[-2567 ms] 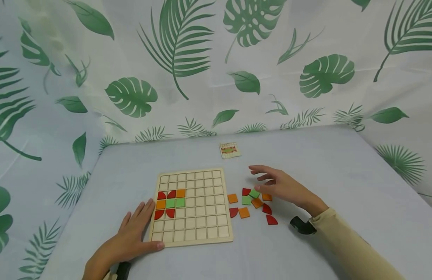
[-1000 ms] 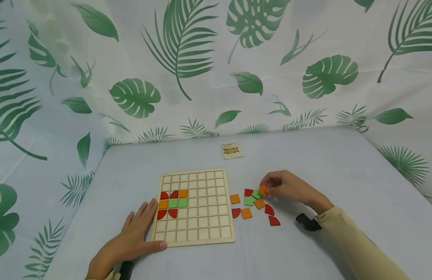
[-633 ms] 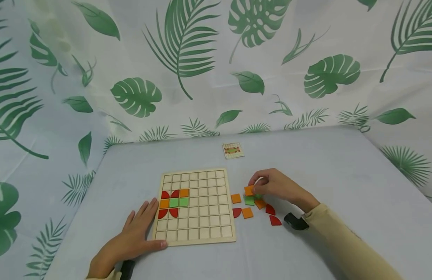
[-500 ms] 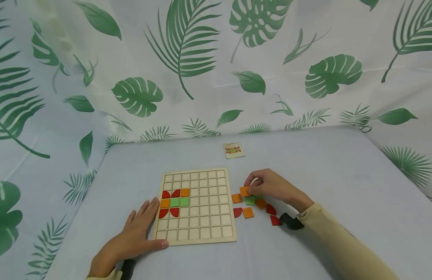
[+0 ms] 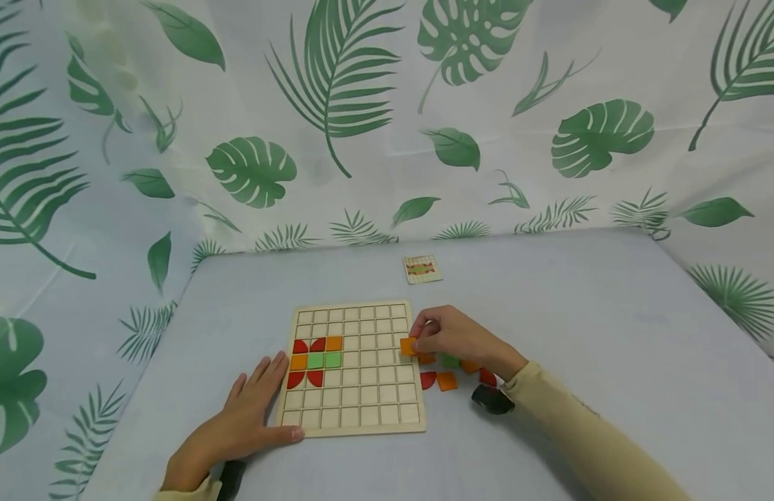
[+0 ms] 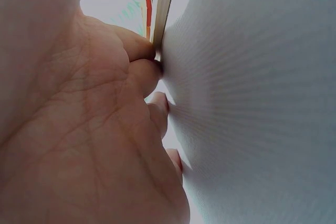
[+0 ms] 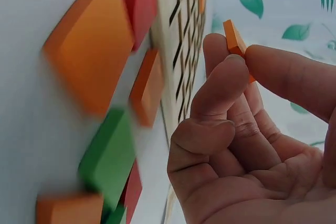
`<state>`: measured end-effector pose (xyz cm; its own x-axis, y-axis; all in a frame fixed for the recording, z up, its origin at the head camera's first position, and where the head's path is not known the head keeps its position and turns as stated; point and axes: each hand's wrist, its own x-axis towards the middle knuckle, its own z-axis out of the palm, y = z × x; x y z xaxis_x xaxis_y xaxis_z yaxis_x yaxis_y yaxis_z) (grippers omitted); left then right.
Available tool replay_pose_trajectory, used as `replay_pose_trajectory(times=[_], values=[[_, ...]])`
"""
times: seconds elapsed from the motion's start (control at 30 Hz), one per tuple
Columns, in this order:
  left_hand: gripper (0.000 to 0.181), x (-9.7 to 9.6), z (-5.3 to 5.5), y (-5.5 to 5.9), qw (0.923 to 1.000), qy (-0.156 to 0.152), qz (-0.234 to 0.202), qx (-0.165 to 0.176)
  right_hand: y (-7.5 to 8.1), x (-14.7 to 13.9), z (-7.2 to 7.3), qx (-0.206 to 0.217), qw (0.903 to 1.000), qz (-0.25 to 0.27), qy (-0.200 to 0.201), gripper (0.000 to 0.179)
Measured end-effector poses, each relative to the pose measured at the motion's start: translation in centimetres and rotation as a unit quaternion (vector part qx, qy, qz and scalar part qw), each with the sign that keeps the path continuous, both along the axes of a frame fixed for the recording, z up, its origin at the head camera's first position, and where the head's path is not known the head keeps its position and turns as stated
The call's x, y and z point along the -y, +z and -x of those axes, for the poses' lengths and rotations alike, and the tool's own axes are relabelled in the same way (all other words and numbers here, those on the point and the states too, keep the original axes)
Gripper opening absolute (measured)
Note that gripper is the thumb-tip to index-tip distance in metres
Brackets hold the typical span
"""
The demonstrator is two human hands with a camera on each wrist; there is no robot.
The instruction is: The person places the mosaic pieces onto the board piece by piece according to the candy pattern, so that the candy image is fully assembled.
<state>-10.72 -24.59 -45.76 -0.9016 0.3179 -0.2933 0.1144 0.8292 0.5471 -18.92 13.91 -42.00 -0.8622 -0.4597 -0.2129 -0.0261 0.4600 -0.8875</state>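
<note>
A wooden grid board [image 5: 352, 417] lies on the table, with red quarter-round, orange and green square tiles set in its left cells. My left hand [image 5: 239, 417] rests flat by the board's left edge, fingers straight and the thumb at the near left corner. In the left wrist view, fingertips [image 6: 152, 69] touch the table beside the board's edge. My right hand [image 5: 459, 337] pinches an orange square tile [image 5: 408, 346] between thumb and fingers, above the board's right edge. The right wrist view shows that orange tile [image 7: 234, 38] raised clear of the table.
Right of the board lie loose tiles, among them an orange square [image 5: 447, 381], a red quarter-round [image 5: 428, 380] and a green square [image 5: 449, 360], some partly hidden under my right hand. A small pattern card [image 5: 422, 269] lies behind the board. Leaf-print cloth [image 5: 362, 139] hangs behind the table.
My right hand has closed on an orange tile in the loose pile, lifted it and carried it left to the board's right edge. The left hand has stayed at the board.
</note>
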Motion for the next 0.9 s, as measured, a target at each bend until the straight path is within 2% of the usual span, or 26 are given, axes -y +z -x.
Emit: replay_pose_trajectory(times=[0.27,0.4,0.6,0.9], values=[[0.132,0.3,-0.1,0.2,0.9999,-0.002,-0.013,-0.004,-0.1,2.5,0.1,0.011,0.9987,0.042,0.028,0.011],[0.133,0.3,0.0,0.1,1.0,0.001,-0.001,-0.003,-0.1,3.8,0.2,0.01,0.9982,0.047,0.035,0.011],[0.13,-0.1,-0.1,0.2,0.9999,-0.003,-0.011,0.003,-0.1,5.5,0.0,0.024,0.9972,0.058,0.041,0.01],[0.132,0.1,-0.1,0.0,0.9999,0.003,-0.011,0.0,-0.3,8.0,-0.2,0.01,0.9954,0.079,0.054,0.008]])
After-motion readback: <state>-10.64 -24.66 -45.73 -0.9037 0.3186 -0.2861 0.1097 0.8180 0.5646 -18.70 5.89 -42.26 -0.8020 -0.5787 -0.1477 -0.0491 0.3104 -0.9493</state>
